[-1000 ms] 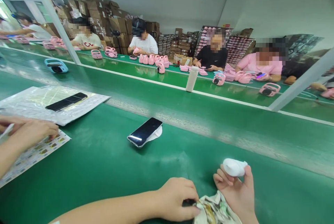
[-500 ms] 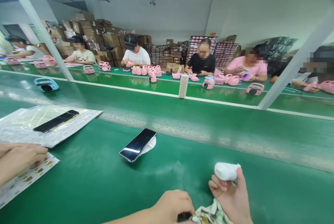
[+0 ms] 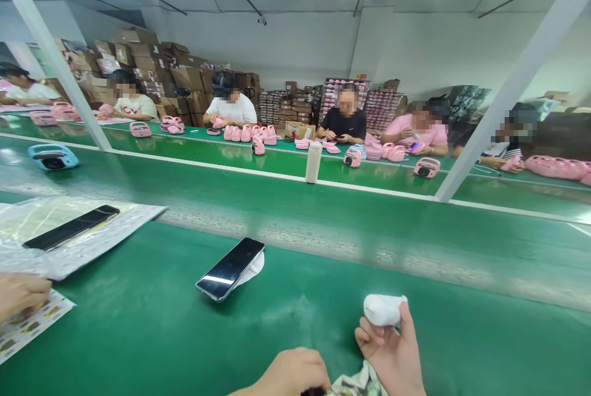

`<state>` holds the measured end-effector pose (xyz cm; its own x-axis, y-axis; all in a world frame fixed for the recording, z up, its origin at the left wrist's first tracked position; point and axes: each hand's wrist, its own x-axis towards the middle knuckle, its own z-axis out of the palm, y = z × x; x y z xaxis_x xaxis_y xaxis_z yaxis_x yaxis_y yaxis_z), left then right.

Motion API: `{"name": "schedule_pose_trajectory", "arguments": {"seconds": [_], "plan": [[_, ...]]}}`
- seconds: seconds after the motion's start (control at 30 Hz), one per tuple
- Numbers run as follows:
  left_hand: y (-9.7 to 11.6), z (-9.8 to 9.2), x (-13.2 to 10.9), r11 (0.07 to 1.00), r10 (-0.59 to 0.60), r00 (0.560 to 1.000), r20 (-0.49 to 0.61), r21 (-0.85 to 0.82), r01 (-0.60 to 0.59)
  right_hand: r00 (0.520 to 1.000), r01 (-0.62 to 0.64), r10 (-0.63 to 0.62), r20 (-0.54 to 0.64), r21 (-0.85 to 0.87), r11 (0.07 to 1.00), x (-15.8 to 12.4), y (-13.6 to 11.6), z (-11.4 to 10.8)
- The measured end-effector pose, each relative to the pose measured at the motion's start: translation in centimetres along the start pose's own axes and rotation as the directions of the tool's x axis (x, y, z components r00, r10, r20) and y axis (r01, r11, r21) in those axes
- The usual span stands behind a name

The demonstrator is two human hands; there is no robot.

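My right hand [image 3: 392, 350], at the lower right, grips a small rounded white bundle [image 3: 384, 310] between thumb and curled fingers, above the green surface. The bundle's material is unclear. My left hand [image 3: 295, 374] is at the bottom edge with fingers curled down; something dark shows under them. Crumpled patterned cloth [image 3: 357, 383] lies between my two hands, beside the left fingertips and right wrist, partly cut off by the frame. Beyond my hands, a phone [image 3: 231, 270] rests tilted on a white round piece [image 3: 252, 270].
Another person's hand [image 3: 23, 294] is at left on a printed sheet [image 3: 34, 325]. A black phone [image 3: 71, 226] lies on plastic-covered packaging [image 3: 133, 223]. Farther off are a blue speaker-like device [image 3: 53, 157], a pale bottle [image 3: 313, 162], a slanted post [image 3: 503, 88], and several people with pink devices.
The view has tilted up and shifted slightly right, so things sit lower and farther left. My right hand still holds the white bundle; the left hand keeps its curled pose.
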<state>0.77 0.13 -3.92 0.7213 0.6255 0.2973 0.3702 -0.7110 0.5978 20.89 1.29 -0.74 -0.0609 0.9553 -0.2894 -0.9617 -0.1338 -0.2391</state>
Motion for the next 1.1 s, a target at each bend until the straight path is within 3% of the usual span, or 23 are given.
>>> {"name": "schedule_pose_trajectory", "arguments": {"seconds": [0.13,0.4,0.63,1.1], "plan": [[0.1,-0.2,0.0,1.0,-0.004,1.0,0.006,0.017,0.004,0.999,0.011,-0.01,0.034,-0.03,0.999,0.1,0.1,0.1],[4.0,-3.3,0.9,0.99,-0.085,0.994,0.065,-0.105,0.091,0.999,0.015,-0.017,-0.045,-0.04,0.999,-0.4,-0.7,1.1],[4.2,-3.9,1.2,0.981,-0.107,0.986,0.132,-0.144,0.126,0.997,0.021,-0.024,-0.077,-0.032,0.999,-0.6,-0.8,1.8],[4.1,-4.0,1.3,0.977,-0.123,0.982,0.145,-0.154,0.145,0.998,0.014,-0.017,-0.061,-0.045,0.999,-0.4,-0.9,1.6]]}}
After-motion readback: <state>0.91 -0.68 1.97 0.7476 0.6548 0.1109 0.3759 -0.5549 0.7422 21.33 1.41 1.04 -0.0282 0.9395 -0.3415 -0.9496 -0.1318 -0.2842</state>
